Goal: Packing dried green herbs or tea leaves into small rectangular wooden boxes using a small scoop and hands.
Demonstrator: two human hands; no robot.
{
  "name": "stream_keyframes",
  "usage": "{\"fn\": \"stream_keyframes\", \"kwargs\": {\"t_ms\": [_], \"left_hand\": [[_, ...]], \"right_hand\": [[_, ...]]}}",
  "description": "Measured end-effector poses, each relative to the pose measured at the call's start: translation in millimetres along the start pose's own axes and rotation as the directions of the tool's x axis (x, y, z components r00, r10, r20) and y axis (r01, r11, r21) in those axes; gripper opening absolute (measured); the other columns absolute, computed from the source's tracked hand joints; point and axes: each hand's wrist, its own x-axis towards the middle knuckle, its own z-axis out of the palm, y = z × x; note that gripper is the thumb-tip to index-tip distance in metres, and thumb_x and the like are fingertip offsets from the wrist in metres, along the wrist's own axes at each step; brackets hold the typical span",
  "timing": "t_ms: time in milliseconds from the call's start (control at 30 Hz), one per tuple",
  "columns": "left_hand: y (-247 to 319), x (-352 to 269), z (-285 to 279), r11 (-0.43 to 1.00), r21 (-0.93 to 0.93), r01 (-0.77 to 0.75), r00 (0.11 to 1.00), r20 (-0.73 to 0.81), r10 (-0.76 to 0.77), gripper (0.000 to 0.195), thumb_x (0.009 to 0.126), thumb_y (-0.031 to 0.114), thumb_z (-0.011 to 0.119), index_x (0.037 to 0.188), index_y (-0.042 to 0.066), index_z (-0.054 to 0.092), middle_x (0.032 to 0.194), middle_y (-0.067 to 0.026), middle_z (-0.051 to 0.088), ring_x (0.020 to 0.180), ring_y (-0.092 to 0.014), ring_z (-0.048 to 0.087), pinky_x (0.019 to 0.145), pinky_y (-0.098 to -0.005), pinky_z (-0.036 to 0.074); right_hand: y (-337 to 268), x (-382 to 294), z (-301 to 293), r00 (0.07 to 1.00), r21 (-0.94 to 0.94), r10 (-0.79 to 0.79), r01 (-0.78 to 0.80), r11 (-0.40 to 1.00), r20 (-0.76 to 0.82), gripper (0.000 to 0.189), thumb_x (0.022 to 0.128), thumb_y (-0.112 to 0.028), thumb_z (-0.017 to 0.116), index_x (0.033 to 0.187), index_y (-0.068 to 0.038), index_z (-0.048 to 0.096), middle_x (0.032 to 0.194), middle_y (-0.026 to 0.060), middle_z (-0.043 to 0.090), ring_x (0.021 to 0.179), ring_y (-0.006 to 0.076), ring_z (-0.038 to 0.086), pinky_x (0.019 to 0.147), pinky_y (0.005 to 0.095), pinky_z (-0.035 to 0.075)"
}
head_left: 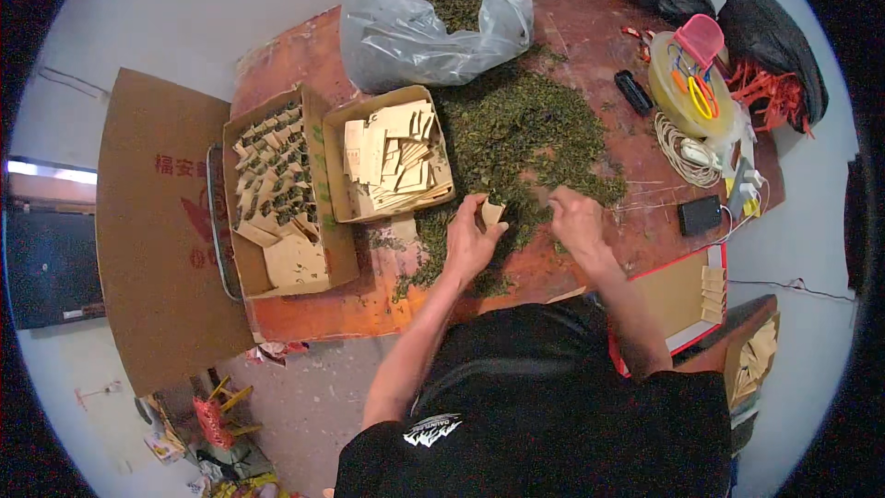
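Observation:
My left hand (467,241) holds a small kraft paper packet (492,213) between thumb and fingers, above a spread heap of dried green leaves (525,124). To its right, my right hand (579,227) hovers over the heap's near edge with fingers bent together. Blur hides whether anything is pinched in it. Left of the heap, a small open cardboard box (343,211) contains loose flat kraft packets (401,152). Beside that, a longer cardboard box (339,249) holds rows of upright packets (273,173) with leaf showing at their tops.
A clear plastic bag (387,48) of leaves stands behind the heap. At right are a plastic tub (667,76) with scissors (702,97), a coiled cord (681,152), a black box (700,215) and a red-edged tray (664,297). A large carton (166,221) stands at left.

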Motion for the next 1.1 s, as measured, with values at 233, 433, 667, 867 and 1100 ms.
{"fn": "stream_keyframes", "kwargs": {"t_ms": [233, 433, 667, 867, 1100], "left_hand": [[-3.5, 12.6, 9.1, 0.995, -0.032, -0.091, 0.994, 0.052, 0.093, 0.058, 0.08, 0.015, 0.082, 0.127, 0.003, 0.051, 0.107, -0.0134, 0.068, 0.091, -0.023, 0.063, 0.082, -0.0353, 0.051], [-3.2, 9.4, 7.1, 0.988, -0.064, -0.138, 0.989, 0.044, 0.141, 0.054, 0.079, 0.011, 0.08, 0.125, 0.002, 0.052, 0.101, -0.0144, 0.065, 0.088, -0.026, 0.064, 0.082, -0.0379, 0.052], [0.6, 5.8, 3.8, 0.988, -0.102, -0.116, 0.992, 0.026, 0.12, 0.057, 0.078, 0.009, 0.08, 0.127, 0.002, 0.053, 0.099, -0.0121, 0.066, 0.086, -0.022, 0.062, 0.08, -0.0371, 0.052], [4.5, 6.5, -4.0, 0.999, -0.046, -0.027, 0.998, 0.054, 0.029, 0.062, 0.078, 0.013, 0.083, 0.13, 0.003, 0.051, 0.111, -0.0143, 0.068, 0.1, -0.026, 0.066, 0.089, -0.0372, 0.052], [0.6, 6.3, -2.9, 0.999, 0.002, -0.038, 0.999, -0.008, 0.038, 0.062, 0.075, 0.012, 0.085, 0.128, 0.004, 0.052, 0.111, -0.0168, 0.069, 0.098, -0.03, 0.067, 0.088, -0.0396, 0.052]], "right_hand": [[-7.5, 4.3, 36.4, 0.986, 0.339, 0.165, -0.159, 0.927, 0.009, 0.01, 0.083, -0.006, 0.065, 0.091, -0.003, 0.069, 0.081, 0.0198, 0.072, 0.076, 0.0388, 0.071, 0.066, 0.0448, 0.057], [-7.1, 6.0, 37.2, 0.911, 0.562, 0.343, -0.411, 0.718, 0.229, 0.013, 0.085, -0.007, 0.063, 0.094, -0.001, 0.07, 0.078, 0.0149, 0.073, 0.069, 0.0256, 0.073, 0.06, 0.0365, 0.056], [-7.2, 7.5, 18.9, 0.829, 0.71, 0.413, -0.545, 0.446, 0.377, 0.011, 0.094, -0.004, 0.061, 0.1, 0.004, 0.066, 0.08, 0.0082, 0.069, 0.062, 0.0113, 0.064, 0.051, 0.0256, 0.051], [-12.6, 14.3, 2.9, 0.832, 0.736, 0.42, -0.532, 0.419, 0.363, 0.011, 0.095, -0.005, 0.061, 0.1, 0.004, 0.066, 0.082, 0.0087, 0.069, 0.063, 0.0108, 0.063, 0.052, 0.025, 0.051], [-23.1, 21.6, -18.4, 0.874, 0.753, 0.387, -0.461, 0.47, 0.294, 0.011, 0.094, -0.004, 0.061, 0.101, 0.004, 0.066, 0.081, 0.009, 0.07, 0.061, 0.0114, 0.063, 0.052, 0.0243, 0.05]]}}
